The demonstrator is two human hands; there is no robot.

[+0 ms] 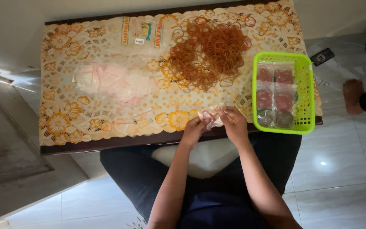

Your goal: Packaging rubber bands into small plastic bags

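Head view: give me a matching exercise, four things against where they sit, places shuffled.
Things:
1. heap of brown rubber bands
2. lime-green plastic basket
3. pile of clear plastic bags with red strips
4. small clear plastic bag with red bands

Places:
A. left half of the tablecloth
B. between the left hand and the right hand, at the table's near edge
C. right end of the table, holding filled packets
D. far side of the table, middle to right

Pairs: 1-D, 2-C, 3-A, 4-B
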